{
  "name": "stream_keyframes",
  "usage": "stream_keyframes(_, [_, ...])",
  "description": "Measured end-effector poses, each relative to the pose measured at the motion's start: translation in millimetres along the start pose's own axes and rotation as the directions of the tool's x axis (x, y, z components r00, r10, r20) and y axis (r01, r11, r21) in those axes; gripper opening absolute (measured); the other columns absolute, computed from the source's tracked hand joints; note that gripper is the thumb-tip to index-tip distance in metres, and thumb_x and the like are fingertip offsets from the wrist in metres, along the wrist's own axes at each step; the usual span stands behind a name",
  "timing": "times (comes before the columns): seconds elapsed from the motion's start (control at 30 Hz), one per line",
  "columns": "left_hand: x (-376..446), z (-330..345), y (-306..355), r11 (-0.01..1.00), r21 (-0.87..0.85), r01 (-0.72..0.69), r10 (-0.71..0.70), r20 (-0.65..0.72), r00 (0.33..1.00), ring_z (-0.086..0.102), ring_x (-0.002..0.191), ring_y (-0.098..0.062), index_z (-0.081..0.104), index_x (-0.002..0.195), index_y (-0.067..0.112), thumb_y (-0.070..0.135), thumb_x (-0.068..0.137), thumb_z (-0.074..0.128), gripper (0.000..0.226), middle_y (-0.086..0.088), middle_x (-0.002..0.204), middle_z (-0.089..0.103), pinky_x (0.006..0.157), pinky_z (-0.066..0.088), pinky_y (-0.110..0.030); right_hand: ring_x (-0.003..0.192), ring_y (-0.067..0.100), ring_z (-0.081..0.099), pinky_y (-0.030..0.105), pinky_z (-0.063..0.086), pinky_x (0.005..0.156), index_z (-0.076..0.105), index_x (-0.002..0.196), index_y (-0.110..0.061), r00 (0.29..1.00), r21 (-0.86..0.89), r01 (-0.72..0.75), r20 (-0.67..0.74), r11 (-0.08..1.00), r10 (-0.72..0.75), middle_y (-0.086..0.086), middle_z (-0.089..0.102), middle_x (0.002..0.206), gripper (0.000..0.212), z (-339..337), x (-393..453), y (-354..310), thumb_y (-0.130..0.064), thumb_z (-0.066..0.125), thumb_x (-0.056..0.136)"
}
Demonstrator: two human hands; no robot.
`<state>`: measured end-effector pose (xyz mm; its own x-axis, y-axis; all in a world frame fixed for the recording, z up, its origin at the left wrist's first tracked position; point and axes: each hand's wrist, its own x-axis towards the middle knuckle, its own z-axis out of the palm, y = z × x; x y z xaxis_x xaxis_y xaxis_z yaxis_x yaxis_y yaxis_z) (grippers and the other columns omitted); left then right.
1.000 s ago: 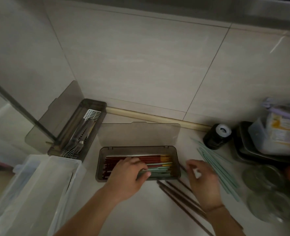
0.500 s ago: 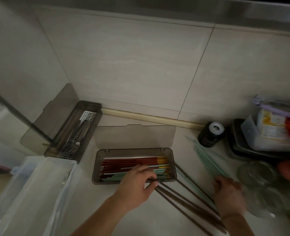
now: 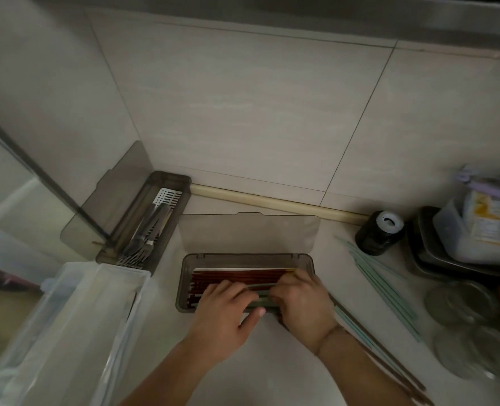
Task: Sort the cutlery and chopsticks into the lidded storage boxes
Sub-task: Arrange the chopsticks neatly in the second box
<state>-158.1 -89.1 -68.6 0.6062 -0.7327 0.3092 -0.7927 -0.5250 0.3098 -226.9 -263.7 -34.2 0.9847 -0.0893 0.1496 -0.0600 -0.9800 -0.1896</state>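
While the smoky box (image 3: pixel 246 258) is sitting with its lid back, both hands are lying inside it. The left hand (image 3: pixel 228 312) and right hand (image 3: pixel 301 303) are pressing loosely curled fingers onto green chopsticks (image 3: pixel 262 294) — whether either grip is closing round them, one cannot tell.

Smoky translucent plastic forms the chopstick box (image 3: pixel 187 288) and cutlery box (image 3: pixel 181 183); metal forks (image 3: pixel 139 250) gleam dully; a clear glossy plastic bin (image 3: pixel 67 332) sits on the smooth matt counter (image 3: pixel 272 361).
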Motion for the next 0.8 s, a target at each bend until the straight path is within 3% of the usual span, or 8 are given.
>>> stream_keyframes(0.1, [-1,-2,-2,1.000,0.001,0.016,-0.017,0.062,0.998,0.058,0.077,-0.013,0.069,0.084,0.030,0.050,0.088,0.049,0.028,0.014,0.086,0.062,0.064,0.047,-0.031,0.073,0.019,0.062,0.026,0.049,0.064,0.075,0.076,-0.027,0.999,0.136,0.018,-0.042,0.991,-0.013,-0.008,0.069,0.074,0.016,2,-1,7,-0.013,0.077,0.067])
stream_keyframes(0.17, [0,-4,-2,1.000,-0.013,0.025,-0.024,0.081,0.996,0.058,0.079,-0.012,0.069,0.084,0.031,0.050,0.088,0.049,0.029,0.015,0.086,0.062,0.065,0.048,-0.030,0.076,0.018,0.061,0.028,0.050,0.068,0.074,0.087,-0.019,0.973,0.239,-0.103,-0.177,0.965,0.148,-0.003,0.070,0.083,0.014,1,-16,26,-0.009,0.072,0.078])
stream_keyframes(0.23, [1,-5,-2,0.999,-0.035,0.035,-0.032,0.086,0.996,0.058,0.081,-0.011,0.070,0.086,0.031,0.050,0.088,0.048,0.029,0.015,0.088,0.061,0.068,0.048,-0.029,0.078,0.022,0.062,0.033,0.052,0.069,0.071,0.092,-0.014,0.843,0.327,-0.371,-0.275,0.869,0.463,0.004,0.069,0.088,0.014,1,-41,59,-0.007,0.070,0.080])
stream_keyframes(0.3, [0,-4,0,0.997,-0.061,0.035,-0.031,0.068,0.997,0.057,0.084,-0.011,0.070,0.086,0.030,0.048,0.089,0.049,0.027,0.015,0.091,0.061,0.071,0.047,-0.028,0.083,0.037,0.061,0.042,0.052,0.074,0.070,0.097,-0.008,0.660,0.324,-0.640,-0.234,0.697,0.714,0.015,0.067,0.094,0.016,0,-69,96,-0.006,0.068,0.081])
stream_keyframes(0.4, [-1,1,8,0.993,-0.115,0.019,-0.016,0.025,1.000,0.053,0.092,-0.010,0.068,0.091,0.028,0.043,0.090,0.051,0.022,0.014,0.098,0.057,0.077,0.045,-0.027,0.084,0.040,0.061,0.040,0.047,0.072,0.065,0.101,-0.007,0.538,0.152,-0.831,-0.027,0.536,0.842,0.022,0.061,0.101,0.019,2,-97,129,-0.016,0.065,0.084])
stream_keyframes(0.53, [4,14,26,0.983,-0.163,-0.080,0.077,-0.026,0.997,0.049,0.106,-0.012,0.066,0.097,0.028,0.037,0.091,0.055,0.016,0.013,0.107,0.054,0.089,0.041,-0.030,0.081,0.037,0.060,0.038,0.047,0.070,0.065,0.093,-0.009,0.579,0.076,-0.813,0.015,0.577,0.815,0.020,0.062,0.091,0.011,6,-107,134,-0.017,0.060,0.087])
stream_keyframes(0.7, [15,25,50,0.961,-0.192,-0.201,0.198,-0.036,0.980,0.047,0.112,-0.016,0.064,0.103,0.029,0.034,0.091,0.056,0.016,0.010,0.111,0.055,0.094,0.039,-0.035,0.085,0.036,0.057,0.039,0.047,0.075,0.066,0.089,-0.002,0.606,0.119,-0.791,0.017,0.600,0.796,0.022,0.062,0.088,0.010,5,-109,136,-0.003,0.057,0.086])
stream_keyframes(0.8, [21,26,63,0.953,-0.160,-0.256,0.247,-0.075,0.966,0.047,0.114,-0.020,0.059,0.116,0.028,0.033,0.090,0.058,0.026,0.008,0.118,0.054,0.097,0.038,-0.038,0.076,0.036,0.058,0.043,0.050,0.069,0.067,0.082,-0.003,0.711,0.193,-0.663,-0.140,0.724,0.689,0.017,0.061,0.081,0.012,-6,-104,123,0.005,0.058,0.084])
